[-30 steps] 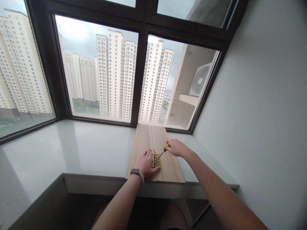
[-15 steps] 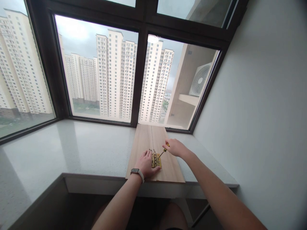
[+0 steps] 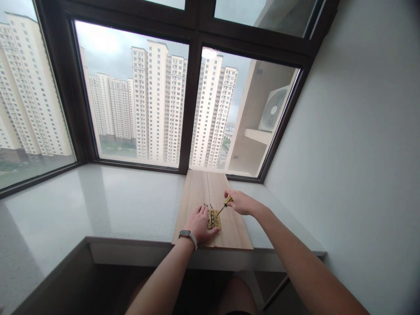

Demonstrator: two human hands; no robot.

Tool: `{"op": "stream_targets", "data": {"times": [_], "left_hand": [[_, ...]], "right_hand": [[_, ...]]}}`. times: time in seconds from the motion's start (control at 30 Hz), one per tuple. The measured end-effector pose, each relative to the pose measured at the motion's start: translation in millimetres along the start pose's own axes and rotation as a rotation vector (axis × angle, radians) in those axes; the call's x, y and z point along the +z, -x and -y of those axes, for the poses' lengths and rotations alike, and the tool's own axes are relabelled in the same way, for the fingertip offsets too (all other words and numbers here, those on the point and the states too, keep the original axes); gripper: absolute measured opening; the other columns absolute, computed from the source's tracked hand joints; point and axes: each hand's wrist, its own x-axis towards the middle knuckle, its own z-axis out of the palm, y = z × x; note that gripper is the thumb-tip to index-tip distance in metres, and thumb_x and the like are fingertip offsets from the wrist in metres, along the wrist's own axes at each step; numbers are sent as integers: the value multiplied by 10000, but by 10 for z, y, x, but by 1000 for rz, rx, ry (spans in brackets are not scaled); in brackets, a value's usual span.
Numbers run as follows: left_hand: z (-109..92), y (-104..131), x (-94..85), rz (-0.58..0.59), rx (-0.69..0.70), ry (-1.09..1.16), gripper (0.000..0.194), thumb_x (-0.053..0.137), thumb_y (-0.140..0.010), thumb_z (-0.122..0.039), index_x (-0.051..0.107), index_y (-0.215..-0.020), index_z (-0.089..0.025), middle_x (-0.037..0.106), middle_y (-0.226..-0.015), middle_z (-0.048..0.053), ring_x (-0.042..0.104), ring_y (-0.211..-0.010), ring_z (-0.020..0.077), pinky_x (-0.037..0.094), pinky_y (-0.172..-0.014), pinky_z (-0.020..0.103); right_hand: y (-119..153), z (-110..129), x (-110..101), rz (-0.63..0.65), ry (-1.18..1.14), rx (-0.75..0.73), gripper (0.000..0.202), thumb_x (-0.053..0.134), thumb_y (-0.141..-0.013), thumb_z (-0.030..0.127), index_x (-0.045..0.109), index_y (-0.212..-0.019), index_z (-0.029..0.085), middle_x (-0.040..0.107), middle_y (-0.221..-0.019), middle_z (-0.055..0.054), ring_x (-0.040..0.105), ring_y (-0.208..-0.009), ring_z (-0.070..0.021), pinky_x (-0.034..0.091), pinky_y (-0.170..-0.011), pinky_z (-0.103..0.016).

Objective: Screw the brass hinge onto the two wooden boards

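Two pale wooden boards lie side by side, the left board [image 3: 192, 192] and the right board [image 3: 234, 232], with a thin seam between them. A brass-coloured hinge [image 3: 216, 222] lies flat across the seam. My left hand [image 3: 199, 225] rests spread over the hinge's left side and the left board, its thumb stretched across the near end of the hinge. My right hand [image 3: 242, 202] grips the yellow-and-black handle of a screwdriver [image 3: 229, 200]. The screwdriver slants down to the left, its tip at the hinge's right leaf. Small screws [image 3: 206, 205] seem to be at the hinge's far end.
The boards lie on a white speckled countertop [image 3: 138, 205] whose front edge is just below them. Behind stands a dark window frame [image 3: 138, 164]; a white wall [image 3: 354, 131] rises on the right. My knees are under the counter.
My right hand has shifted slightly and its grip on the screwdriver handle has turned, showing more of the handle. My left hand, the hinge and the boards stay put.
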Motion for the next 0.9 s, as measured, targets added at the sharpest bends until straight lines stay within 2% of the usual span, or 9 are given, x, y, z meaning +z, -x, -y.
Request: {"op": "stream_targets", "data": {"times": [0.13,0.27,0.37,0.53,0.7,0.9], "left_hand": [[-13,10,-20,-11,11,-3,1053,468,-742,-825,376,-1499,-98,411,-1534,174,270,-1464,355,184,-1213,428],[-23,17,-37,-10,12,-7,1029,465,-753,-814,388,-1494,-104,413,-1533,169,271,-1462,357,184,-1212,436],[-31,15,-48,-7,5,-7,1022,464,-753,-813,391,-1492,-111,411,-1533,168,263,-1464,360,182,-1211,445],[-45,16,-64,-7,4,1,1016,477,-745,-816,400,-1483,-123,420,-1527,166,264,-1463,356,182,-1211,437],[-45,19,-67,10,-3,29,1017,471,-751,-824,387,-1487,-127,389,-1548,166,223,-1482,359,167,-1212,457],[-48,18,-69,26,-14,44,1008,490,-752,-810,364,-1494,-139,359,-1569,160,192,-1494,360,160,-1209,482]], "right_hand": [[-12,14,-20,-12,108,68,219,614,-875,370,640,-1017,204,719,-987,-77,634,-874,-192,396,-694,-268],[-6,50,-52,-50,221,184,441,569,-857,630,697,-897,210,728,-945,-101,657,-881,-232,410,-679,-289],[1,76,-45,-83,257,253,581,500,-845,736,718,-894,199,732,-933,-122,674,-867,-252,432,-675,-302],[-14,92,3,-74,240,316,662,378,-908,729,728,-962,170,729,-973,-170,688,-870,-263,459,-708,-322],[-22,81,17,-75,218,255,536,505,-881,687,710,-892,191,728,-923,-136,675,-850,-249,444,-685,-313],[-1,92,-13,-81,174,158,321,659,-840,545,649,-879,226,714,-892,-62,647,-850,-210,396,-673,-282]]}}
